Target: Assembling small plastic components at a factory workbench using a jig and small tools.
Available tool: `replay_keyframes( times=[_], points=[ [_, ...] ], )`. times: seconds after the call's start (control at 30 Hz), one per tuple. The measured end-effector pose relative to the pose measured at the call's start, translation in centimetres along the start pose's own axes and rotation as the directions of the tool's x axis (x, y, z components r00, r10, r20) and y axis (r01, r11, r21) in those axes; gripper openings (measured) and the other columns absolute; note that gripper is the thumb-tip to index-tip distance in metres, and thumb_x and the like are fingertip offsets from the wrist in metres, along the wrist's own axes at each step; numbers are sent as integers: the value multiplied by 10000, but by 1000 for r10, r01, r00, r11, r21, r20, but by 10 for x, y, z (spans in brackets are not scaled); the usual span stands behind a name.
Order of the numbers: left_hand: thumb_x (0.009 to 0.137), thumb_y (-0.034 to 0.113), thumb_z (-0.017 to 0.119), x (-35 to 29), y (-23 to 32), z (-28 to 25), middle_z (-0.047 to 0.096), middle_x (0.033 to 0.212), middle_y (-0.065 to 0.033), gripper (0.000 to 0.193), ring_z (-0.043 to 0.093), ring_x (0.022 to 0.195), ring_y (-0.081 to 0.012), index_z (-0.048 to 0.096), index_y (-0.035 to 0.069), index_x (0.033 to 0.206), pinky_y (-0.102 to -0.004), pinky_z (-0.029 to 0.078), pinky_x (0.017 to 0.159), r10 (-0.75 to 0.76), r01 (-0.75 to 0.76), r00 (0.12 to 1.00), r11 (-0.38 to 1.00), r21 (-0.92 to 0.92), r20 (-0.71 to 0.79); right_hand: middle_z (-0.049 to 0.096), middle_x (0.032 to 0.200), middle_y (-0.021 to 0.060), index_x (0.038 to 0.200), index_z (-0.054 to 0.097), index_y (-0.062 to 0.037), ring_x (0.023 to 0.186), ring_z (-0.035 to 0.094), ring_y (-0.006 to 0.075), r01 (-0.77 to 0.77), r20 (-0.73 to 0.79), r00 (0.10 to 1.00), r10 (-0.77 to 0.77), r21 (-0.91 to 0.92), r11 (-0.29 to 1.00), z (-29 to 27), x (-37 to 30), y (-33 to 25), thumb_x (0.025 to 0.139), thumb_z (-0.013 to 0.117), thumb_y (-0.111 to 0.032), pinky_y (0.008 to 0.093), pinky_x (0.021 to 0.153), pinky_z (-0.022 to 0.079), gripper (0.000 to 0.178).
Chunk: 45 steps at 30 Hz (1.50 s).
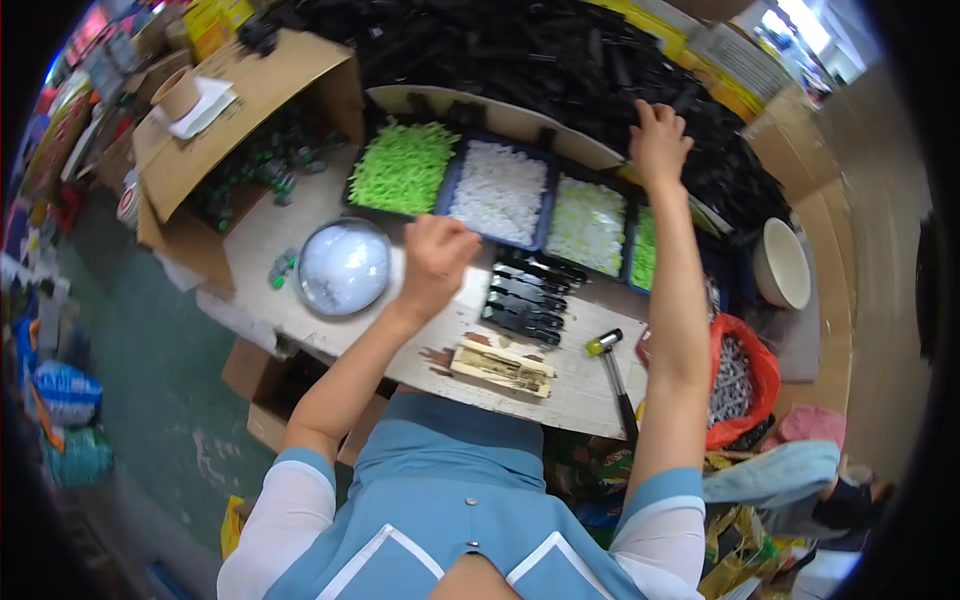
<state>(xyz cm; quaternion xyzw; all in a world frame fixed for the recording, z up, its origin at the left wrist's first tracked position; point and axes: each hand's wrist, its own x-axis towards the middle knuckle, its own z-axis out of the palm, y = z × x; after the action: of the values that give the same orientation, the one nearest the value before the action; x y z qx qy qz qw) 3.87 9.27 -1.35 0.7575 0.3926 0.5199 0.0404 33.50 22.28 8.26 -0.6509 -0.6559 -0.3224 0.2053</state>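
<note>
Beside the blue tray (pixel 549 205) of white pieces (pixel 500 190), head view: left hand (pixel 440 254), fingers curled together; cannot tell whether it pinches anything. Right hand (pixel 660 140) over the heap of black parts (pixel 520 50), fingers apart. Row of black pieces (pixel 530 298) on the surface (pixel 425 337), between trays and cream fixture (pixel 502 368); hammer (pixel 616 378) lies right of the fixture.
</note>
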Motion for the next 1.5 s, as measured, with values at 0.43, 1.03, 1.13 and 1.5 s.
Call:
replay_keyframes(
  times=[0.43, 1.03, 1.13, 1.5],
  points=[
    [722, -8, 649, -131, -118, -180, 569, 784, -52, 185, 541, 631, -114, 640, -7, 907, -231, 441, 581, -693, 712, 669, 701, -37, -269, 510, 725, -47, 878, 589, -31, 690, 454, 38, -361, 263, 918, 298, 865, 350, -71, -27, 60, 828, 604, -108, 175, 605, 359, 94],
    [716, 95, 580, -123, -133, -163, 601, 844, -143, 181, 577, 750, -309, 659, 28, 864, -371, 469, 704, -486, 530, 846, 720, 448, -219, 552, 766, 132, 987, 578, -11, 735, 530, 303, -36, 371, 869, -327, 707, 707, -122, -257, -162, 747, 648, -140, 395, 674, 410, 281],
    [798, 85, 565, -126, -124, -176, 648, 883, -130, 197, 549, 637, -151, 628, -12, 958, -274, 470, 588, -820, 789, 527, 570, -230, -224, 582, 854, 165, 953, 560, 16, 810, 535, 332, -221, 451, 837, -310, 797, 562, -122, -251, -161, 760, 596, -53, 406, 716, 423, 208],
    [848, 89, 583, -82, -6, -110, 606, 804, -73, 206, 567, 639, -135, 608, -33, 1012, -238, 468, 506, -695, 755, 443, -52, -654, 566, 469, 1284, 17, 1184, 510, -84, 1175, 417, 183, 223, 367, 758, -539, 631, 743, -124, -275, -124, 836, 560, -222, 422, 1015, 223, 378]
  ],
)
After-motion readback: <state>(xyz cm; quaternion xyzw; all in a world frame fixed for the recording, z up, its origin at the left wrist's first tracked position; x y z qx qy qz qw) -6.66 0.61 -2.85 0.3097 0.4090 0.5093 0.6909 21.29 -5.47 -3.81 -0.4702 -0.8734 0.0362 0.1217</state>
